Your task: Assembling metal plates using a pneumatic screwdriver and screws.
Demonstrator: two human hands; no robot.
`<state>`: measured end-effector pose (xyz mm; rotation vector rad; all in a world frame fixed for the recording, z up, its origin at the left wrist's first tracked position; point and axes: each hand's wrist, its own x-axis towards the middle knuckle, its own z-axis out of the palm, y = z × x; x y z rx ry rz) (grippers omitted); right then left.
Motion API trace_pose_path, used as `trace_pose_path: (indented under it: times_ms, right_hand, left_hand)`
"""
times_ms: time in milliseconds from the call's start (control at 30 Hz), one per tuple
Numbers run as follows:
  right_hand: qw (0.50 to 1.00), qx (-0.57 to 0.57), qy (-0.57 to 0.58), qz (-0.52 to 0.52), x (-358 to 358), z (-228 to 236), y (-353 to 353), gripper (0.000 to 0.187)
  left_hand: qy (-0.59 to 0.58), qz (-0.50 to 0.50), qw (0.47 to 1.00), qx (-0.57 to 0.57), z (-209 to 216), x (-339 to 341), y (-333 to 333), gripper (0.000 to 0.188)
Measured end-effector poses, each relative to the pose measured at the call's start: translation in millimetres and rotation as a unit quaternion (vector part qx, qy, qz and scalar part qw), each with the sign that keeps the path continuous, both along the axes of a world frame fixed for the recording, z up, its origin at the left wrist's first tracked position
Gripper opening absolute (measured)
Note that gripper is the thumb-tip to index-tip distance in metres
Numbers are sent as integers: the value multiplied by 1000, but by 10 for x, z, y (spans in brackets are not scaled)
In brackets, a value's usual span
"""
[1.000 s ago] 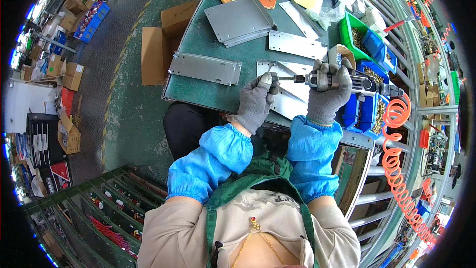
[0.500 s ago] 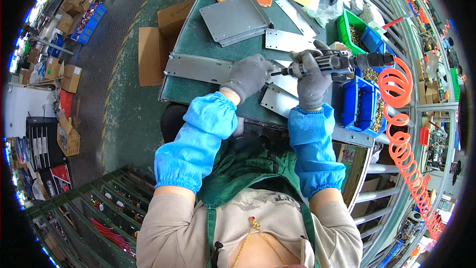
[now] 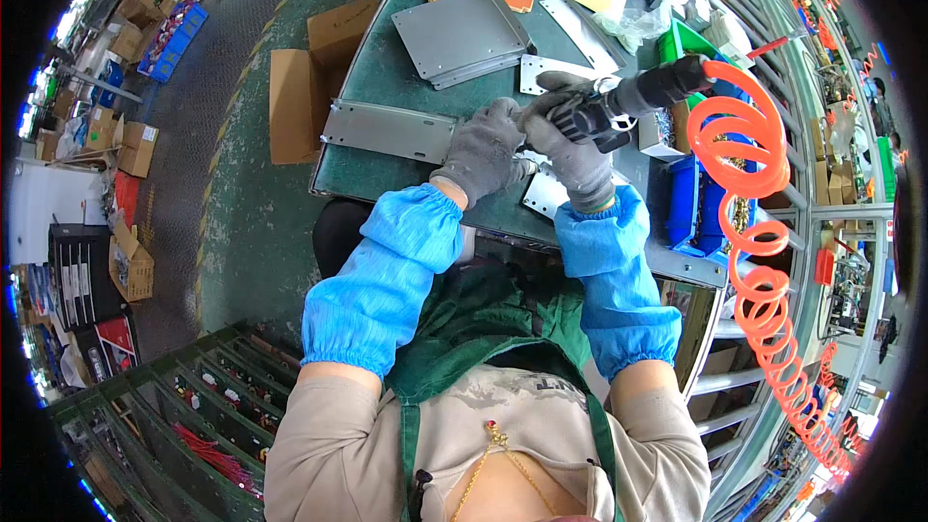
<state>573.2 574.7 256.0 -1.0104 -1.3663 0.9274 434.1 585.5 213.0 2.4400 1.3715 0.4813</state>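
Observation:
My left hand (image 3: 481, 147), in a grey glove, closes on the right end of a long grey metal bracket (image 3: 382, 130) lying near the table's front edge. In my gloved right hand (image 3: 580, 162) is a black and grey air screwdriver (image 3: 596, 122), tilted up to the right. Its tip end meets the left hand's fingers, which hide the bit and whatever it touches. An orange coiled hose (image 3: 739, 150) runs from the tool's rear. Partly under the right hand lies a perforated metal plate (image 3: 544, 195).
Stacked sheet-metal panels (image 3: 459, 36) lie farther back on the green table (image 3: 372, 174). Blue bins (image 3: 684, 201) with small fasteners and a green bin (image 3: 684, 40) line the right side. An open cardboard box (image 3: 293, 106) stands left of the table.
My right hand has drawn the screwdriver left and its rear has swung upward, bringing the tool against the left hand. The hose has followed it; the left hand has barely shifted.

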Motion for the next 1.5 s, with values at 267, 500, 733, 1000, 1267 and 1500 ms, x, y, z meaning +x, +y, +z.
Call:
trace_pose_path:
  times_ms: [267,500,733,1000,1267,1500]
  right_hand:
    - [992,62,-90,61,-130,169,7,29]
    - [999,-25,7,48,-65,102,-7,32]
    - [989,6,149,-13,127,567,-375,47]
    - [976,129,133,-115,937,539,-976,50]
    - [961,114,87,-235,1398,304,-1419,54]
    - [944,125,149,-268,1522,316,-1527,53]
  left_hand:
    - [14,15,999,-29,-349,-4,115,67]
    - [79,13,995,-54,-63,80,85,57]
    - [82,9,993,-81,77,48,-22,54]
    - [-19,1,1000,-20,7,386,-392,20]
    - [-73,1,997,27,-126,-83,-337,13]
    - [-113,-6,987,118,273,433,-616,20]
